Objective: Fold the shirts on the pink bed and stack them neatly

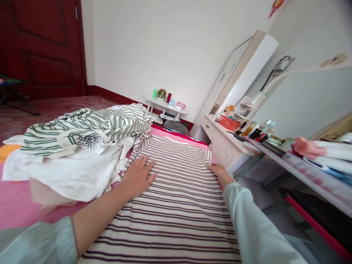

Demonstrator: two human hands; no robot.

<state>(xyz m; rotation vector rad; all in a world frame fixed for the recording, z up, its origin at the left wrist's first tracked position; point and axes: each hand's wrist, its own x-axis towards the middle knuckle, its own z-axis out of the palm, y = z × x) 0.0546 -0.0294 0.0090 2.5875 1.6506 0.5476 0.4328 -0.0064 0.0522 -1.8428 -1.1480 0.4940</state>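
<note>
A cream garment with dark stripes [176, 205] lies spread out in front of me on a pink bed cover [16, 198]. My left hand [139, 176] rests flat on its left side, fingers spread. At the garment's right edge, my right hand [220, 174] has its fingers closed on the fabric; the fingertips are partly hidden. Left of the garment is a loose heap: a green-and-white striped garment [55, 134] on top of white clothing [74, 174]. Some black-dotted fabric [93, 142] shows between them.
To the right stand a white dressing table [220, 134] with a red basket [228, 122] and bottles, and a cluttered shelf [302, 167]. A low white stand [165, 105] is by the far wall. A dark red door [41, 47] is at the left.
</note>
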